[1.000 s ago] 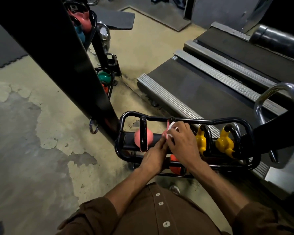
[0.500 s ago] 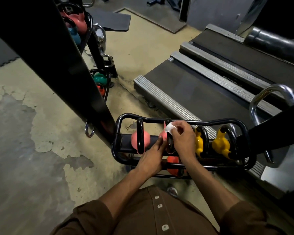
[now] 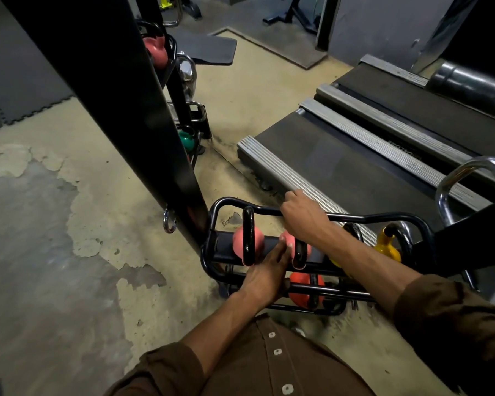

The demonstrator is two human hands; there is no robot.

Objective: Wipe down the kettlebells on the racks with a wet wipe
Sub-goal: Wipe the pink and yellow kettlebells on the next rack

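The second pink kettlebell (image 3: 292,236) sits on the upper shelf of a low black rack (image 3: 229,202), just beside another pink kettlebell (image 3: 257,238). The left hand (image 3: 266,275) is flat, and its straight fingers touch the side of the second one. The right hand (image 3: 303,218) lies over the rear rail of the rack, fingers bent; I cannot tell what they hold. A yellow kettlebell (image 3: 387,248) stands further right and an orange kettlebell (image 3: 299,290) is on the lower shelf. A treadmill (image 3: 340,167) lies behind.

Two pink kettlebells (image 3: 259,240), yellow kettlebell (image 3: 387,248), handles up, on rack (image 3: 383,217).
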